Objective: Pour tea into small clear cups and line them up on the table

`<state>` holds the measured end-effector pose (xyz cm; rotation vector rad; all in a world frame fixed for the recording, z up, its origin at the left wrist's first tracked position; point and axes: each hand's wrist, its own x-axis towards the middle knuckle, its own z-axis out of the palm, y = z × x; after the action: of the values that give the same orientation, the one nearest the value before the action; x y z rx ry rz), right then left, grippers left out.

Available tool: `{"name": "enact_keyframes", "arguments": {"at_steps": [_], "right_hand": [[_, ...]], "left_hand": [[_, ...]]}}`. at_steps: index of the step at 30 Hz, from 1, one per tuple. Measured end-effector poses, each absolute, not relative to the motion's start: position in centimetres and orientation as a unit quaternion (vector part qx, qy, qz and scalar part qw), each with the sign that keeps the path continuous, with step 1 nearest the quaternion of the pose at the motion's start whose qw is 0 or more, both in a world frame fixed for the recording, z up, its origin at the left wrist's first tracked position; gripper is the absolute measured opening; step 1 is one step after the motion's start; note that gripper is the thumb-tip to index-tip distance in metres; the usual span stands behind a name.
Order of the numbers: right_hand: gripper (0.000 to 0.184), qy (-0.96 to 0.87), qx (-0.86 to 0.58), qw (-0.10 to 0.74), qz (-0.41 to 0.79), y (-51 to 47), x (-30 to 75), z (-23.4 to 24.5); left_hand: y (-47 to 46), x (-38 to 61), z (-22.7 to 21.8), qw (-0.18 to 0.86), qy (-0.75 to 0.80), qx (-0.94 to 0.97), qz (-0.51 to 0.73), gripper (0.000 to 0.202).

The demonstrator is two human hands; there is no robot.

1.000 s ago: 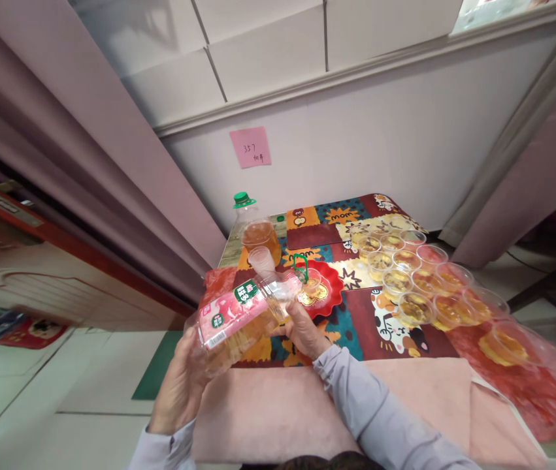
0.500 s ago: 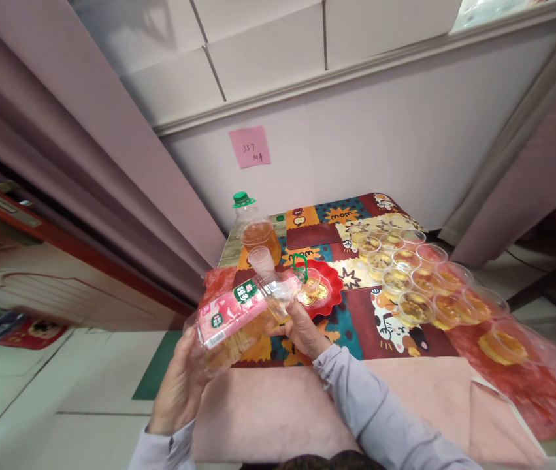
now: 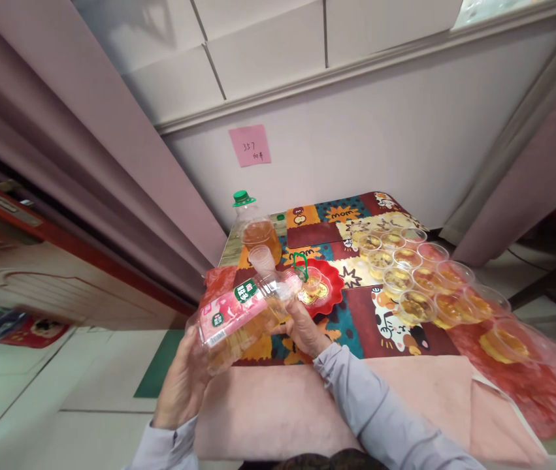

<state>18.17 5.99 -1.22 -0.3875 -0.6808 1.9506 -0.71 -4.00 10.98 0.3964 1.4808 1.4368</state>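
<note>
A large clear bottle (image 3: 241,323) with a pink label and pale amber drink in it lies tilted between my two hands. My left hand (image 3: 184,378) is wrapped round its base. Near the neck, my right hand (image 3: 302,328) grips the bottle from the right side. The bottle's mouth, with a green handle ring (image 3: 300,264), points over a red scalloped dish (image 3: 334,294). In that dish stands a small clear plastic cup (image 3: 313,282), close to the mouth, with gold round patterns below it. Whether liquid is flowing I cannot tell.
Behind stands a second bottle (image 3: 261,236) with a green cap, beside a stack of clear cups (image 3: 262,260). Several filled plastic cups (image 3: 415,277) crowd the table's right side. A pink cloth (image 3: 278,411) covers the near edge. A pink note (image 3: 249,145) hangs on the wall.
Hardly anything differs. Both hands keep the bottle tilted over the red dish in nearly the same place; the view has shifted very slightly.
</note>
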Motion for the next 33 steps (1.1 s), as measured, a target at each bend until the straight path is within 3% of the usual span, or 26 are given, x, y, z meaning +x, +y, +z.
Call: {"name": "enact_keyframes", "arguments": {"at_steps": [4,13,16,21,26,29,33], "right_hand": [[0.074,-0.290,-0.177,0.513,0.788,5.8,18.2,-1.2],[0.099,-0.352,-0.244,0.546,0.720,5.7,18.2,0.3],[0.101,-0.408,-0.271,0.526,0.695,5.3,18.0,1.9],[0.102,-0.487,-0.345,0.499,0.628,4.0,17.5,3.9],[0.100,-0.594,-0.268,0.488,0.581,3.0,17.3,6.2],[0.108,-0.657,-0.240,0.452,0.554,2.7,18.1,7.1],[0.101,-0.680,-0.313,0.431,0.504,4.6,21.1,6.8]], "left_hand": [[-3.8,-0.6,10.1,0.503,0.572,0.166,0.626,0.069],[-3.4,-0.5,5.2,0.473,0.551,0.162,0.668,0.056],[-3.6,-0.3,3.5,0.353,0.607,0.252,0.666,0.063],[-5.1,-1.1,1.8,0.231,0.616,0.347,0.668,0.111],[-6.4,-2.7,0.2,0.196,0.669,0.386,0.604,0.099],[-6.6,-3.5,-1.0,0.179,0.678,0.374,0.607,0.097],[-6.4,-5.1,-2.7,0.137,0.704,0.405,0.567,0.096]]}}
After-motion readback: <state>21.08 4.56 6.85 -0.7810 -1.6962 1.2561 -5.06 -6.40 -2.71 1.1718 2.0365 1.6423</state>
